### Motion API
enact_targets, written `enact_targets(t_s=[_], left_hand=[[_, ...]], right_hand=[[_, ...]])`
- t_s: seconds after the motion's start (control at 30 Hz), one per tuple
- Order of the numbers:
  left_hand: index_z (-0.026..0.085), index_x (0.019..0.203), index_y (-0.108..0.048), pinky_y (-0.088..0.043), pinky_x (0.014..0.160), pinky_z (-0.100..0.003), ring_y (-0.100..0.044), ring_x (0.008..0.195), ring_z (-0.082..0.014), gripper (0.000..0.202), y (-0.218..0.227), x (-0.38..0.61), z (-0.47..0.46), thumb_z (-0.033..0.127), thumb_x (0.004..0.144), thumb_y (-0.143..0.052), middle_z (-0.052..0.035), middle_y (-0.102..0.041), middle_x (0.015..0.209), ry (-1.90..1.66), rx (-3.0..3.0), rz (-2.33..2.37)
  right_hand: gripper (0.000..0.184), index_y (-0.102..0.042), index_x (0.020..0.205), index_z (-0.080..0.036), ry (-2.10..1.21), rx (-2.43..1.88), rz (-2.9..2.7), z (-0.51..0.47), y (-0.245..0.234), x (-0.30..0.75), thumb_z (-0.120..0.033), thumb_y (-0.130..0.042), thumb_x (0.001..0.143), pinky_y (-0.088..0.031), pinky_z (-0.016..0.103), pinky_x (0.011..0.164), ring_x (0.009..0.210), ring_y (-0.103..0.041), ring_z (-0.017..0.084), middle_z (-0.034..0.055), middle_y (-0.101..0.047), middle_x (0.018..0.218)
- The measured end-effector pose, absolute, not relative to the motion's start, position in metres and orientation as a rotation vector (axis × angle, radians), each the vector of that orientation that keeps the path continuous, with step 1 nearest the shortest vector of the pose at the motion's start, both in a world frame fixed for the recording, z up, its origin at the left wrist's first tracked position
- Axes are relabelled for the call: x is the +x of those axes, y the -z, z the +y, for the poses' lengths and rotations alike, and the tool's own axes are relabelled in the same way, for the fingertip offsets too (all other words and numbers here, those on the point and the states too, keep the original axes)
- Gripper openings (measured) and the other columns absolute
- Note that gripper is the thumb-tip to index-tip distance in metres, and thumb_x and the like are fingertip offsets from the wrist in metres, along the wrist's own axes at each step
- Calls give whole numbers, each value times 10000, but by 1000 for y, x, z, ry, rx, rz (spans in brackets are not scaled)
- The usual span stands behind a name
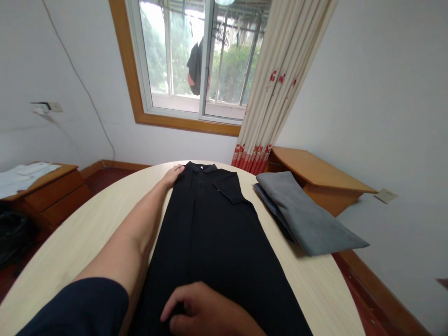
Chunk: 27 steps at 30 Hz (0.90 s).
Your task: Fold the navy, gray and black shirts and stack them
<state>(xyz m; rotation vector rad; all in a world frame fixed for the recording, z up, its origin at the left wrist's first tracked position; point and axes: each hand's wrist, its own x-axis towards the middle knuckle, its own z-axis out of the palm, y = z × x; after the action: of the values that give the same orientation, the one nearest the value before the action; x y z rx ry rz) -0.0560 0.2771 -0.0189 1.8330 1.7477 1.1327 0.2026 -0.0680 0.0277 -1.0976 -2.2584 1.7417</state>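
A black short-sleeved polo shirt (224, 233) lies stretched along the round table, its collar at the far edge and a short row of buttons below the collar. Its left side is folded inward, with a straight edge running down the front; the right sleeve is spread out. My left hand (173, 175) reaches far forward and rests with fingers extended on the left shoulder beside the collar. Close to me, my right hand (206, 310) is over the lower part of the shirt, its fingers loosely bent and thumb apart, with nothing visible in them.
Folded grey cloth (301, 210) sits on the right of the pale round table (105, 205), overhanging its edge. A wooden cabinet (315, 172) and a curtain (273, 84) stand beyond. At the left is a drawer unit (59, 191) with white cloth on top.
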Motion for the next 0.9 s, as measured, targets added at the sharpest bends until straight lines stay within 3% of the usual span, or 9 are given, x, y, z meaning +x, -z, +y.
enact_targets(t_s=[0.13,0.27,0.4,0.53,0.63,0.77,0.9], left_hand=[[128,1366,-574,-420,1082,-423,-531,1295,-311,768,18,-60,231,707,864,-534,-182,-561,1410,-1144,1822,1583],[147,1336,-608,-390,1113,-404,-469,1359,-313,788,18,-63,176,726,800,-606,-173,-472,1494,-1127,1828,1463],[188,1356,-597,-315,1168,-439,-323,1454,-321,850,23,-61,114,782,748,-614,-148,-369,1566,-1047,1884,1352],[216,1386,-569,-176,1213,-524,-166,1507,-322,776,20,-50,47,744,817,-561,-115,-306,1600,-918,2161,1316],[247,1421,-526,-56,1196,-620,-108,1514,-345,706,7,-32,6,674,860,-566,-104,-232,1626,-750,2460,1412],[207,1503,-409,-50,1213,-561,-102,1520,-297,699,2,3,-24,604,933,-485,-128,-220,1622,-552,2708,1380],[160,1541,-323,-131,1210,-522,-160,1508,-292,707,16,25,-39,602,989,-335,-177,-233,1604,-335,2676,1359]], right_hand=[[363,-687,1165,-178,-1897,-1114,-2255,-66,-23,198,-139,-576,821,-359,142,456,455,-514,75,-75,-520,536],[347,-583,1228,-141,-2284,-1047,-2076,-68,-25,198,-156,-550,883,-459,161,522,436,-589,92,-69,-561,505],[363,-568,1177,-148,-2509,-843,-1951,-74,-40,207,-311,-644,862,-500,187,559,520,-671,120,4,-679,661],[506,-590,1140,-144,-2577,-738,-1995,-76,-51,217,-449,-731,761,-506,205,553,591,-707,154,51,-725,766],[528,-621,1062,-122,-2275,-839,-1953,-68,-45,217,-527,-710,735,-472,198,504,540,-680,149,34,-704,674],[519,-609,985,-136,-1566,-997,-1655,-44,-22,217,-594,-645,743,-437,213,480,479,-626,127,-11,-651,596],[476,-631,957,-136,-1239,-1112,-1632,-22,-2,225,-566,-620,754,-465,253,518,493,-608,127,-7,-643,620]])
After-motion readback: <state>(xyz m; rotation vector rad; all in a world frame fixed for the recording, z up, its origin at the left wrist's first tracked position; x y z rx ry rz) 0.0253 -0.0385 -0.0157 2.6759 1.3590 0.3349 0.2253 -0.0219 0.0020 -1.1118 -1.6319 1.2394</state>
